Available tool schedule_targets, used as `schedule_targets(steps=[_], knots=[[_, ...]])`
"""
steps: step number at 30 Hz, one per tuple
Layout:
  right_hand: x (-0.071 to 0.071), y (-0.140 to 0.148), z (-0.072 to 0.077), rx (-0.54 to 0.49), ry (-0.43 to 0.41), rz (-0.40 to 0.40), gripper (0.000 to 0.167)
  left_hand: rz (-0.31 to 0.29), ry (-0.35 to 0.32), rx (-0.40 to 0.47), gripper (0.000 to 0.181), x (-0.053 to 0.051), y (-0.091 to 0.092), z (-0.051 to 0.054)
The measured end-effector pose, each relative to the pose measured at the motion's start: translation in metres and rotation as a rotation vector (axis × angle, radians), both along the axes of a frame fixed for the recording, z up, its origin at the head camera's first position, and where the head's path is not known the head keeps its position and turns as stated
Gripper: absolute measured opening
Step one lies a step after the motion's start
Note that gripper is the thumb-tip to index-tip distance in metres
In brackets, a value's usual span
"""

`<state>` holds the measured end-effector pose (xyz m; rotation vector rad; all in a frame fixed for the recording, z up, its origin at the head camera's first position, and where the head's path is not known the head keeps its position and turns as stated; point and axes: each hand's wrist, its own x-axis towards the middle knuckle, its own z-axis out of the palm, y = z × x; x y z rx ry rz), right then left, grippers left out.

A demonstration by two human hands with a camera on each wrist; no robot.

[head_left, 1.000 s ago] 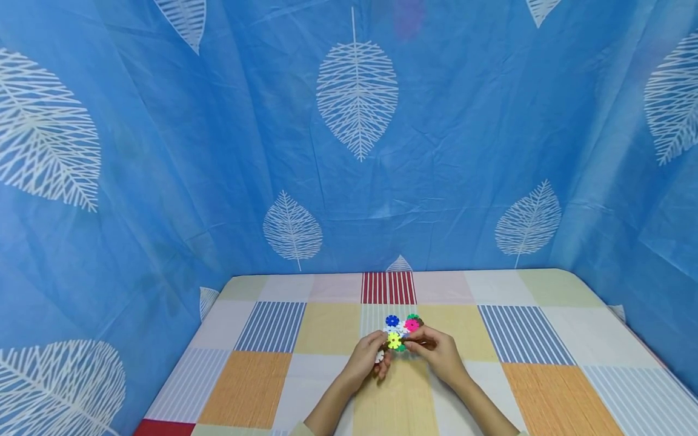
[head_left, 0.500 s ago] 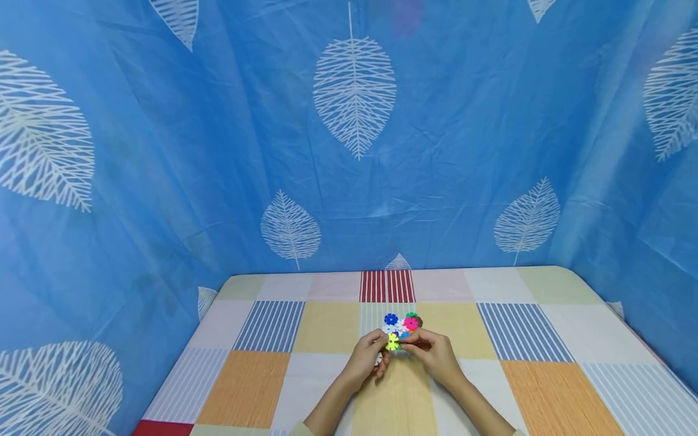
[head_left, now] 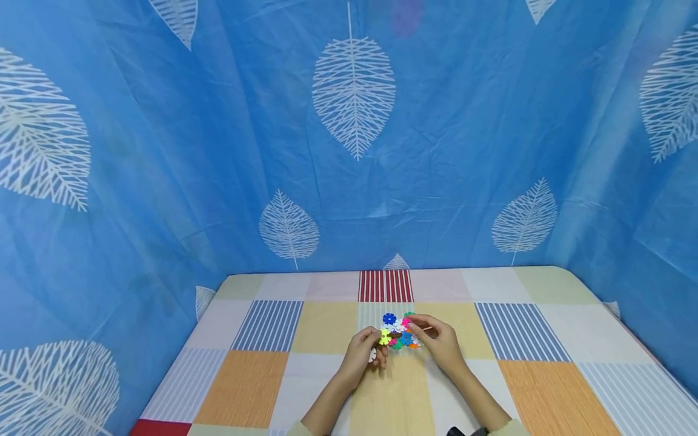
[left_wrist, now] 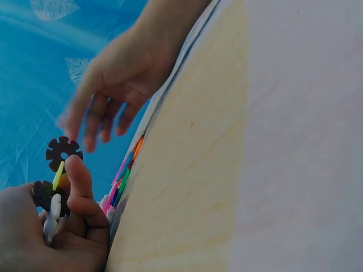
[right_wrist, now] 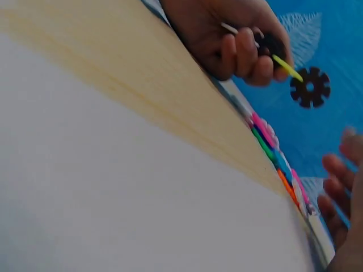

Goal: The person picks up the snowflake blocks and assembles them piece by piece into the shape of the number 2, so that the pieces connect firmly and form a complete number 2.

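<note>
My left hand [head_left: 357, 357] pinches a short chain of interlocked notched plastic discs. A white disc [head_left: 373, 355] sits at the palm end, and a yellow disc [head_left: 385, 336] stands by the fingertips. In the left wrist view the outermost dark brown disc [left_wrist: 55, 152] sticks out past the thumb, slotted onto the yellow one; another dark disc [left_wrist: 42, 194] is partly hidden by the fingers. With fingers apart and nothing seen in them, my right hand [head_left: 443, 348] hovers beside loose discs on the table, among them a dark blue disc [head_left: 389, 318] and a lighter blue disc [head_left: 406, 339].
Pink, green, orange and white discs lie in the same loose cluster, partly covered by my right hand. A patchwork cloth [head_left: 305, 387] covers the table. Blue leaf-print fabric [head_left: 436, 151] hangs behind and along both sides. A small black object [head_left: 455, 431] shows at the bottom edge.
My right hand has let go of the dark disc at the chain's end and moved right and away, over the loose discs. My left hand keeps its hold, shifting slightly left.
</note>
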<state>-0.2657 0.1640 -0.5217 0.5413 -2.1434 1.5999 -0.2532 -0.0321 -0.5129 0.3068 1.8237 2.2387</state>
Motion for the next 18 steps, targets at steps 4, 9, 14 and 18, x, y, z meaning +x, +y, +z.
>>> schedule_targets(steps=[4, 9, 14, 18], knots=[[-0.017, 0.008, -0.007, 0.051, -0.034, -0.182, 0.019, 0.025, -0.012, 0.007, 0.027, -0.002, 0.000, -0.001], [-0.028, 0.009, -0.009, 0.192, -0.049, -0.219, 0.024, 0.031, -0.005, 0.003, 0.025, -0.003, 0.000, -0.003], [-0.027, 0.006, -0.007, 0.294, -0.097, -0.197, 0.027, 0.034, 0.006, 0.006, 0.023, -0.003, 0.001, -0.003], [-0.026, 0.006, -0.007, 0.319, -0.112, -0.208, 0.026, 0.037, 0.004, 0.011, 0.024, -0.003, 0.002, -0.005]])
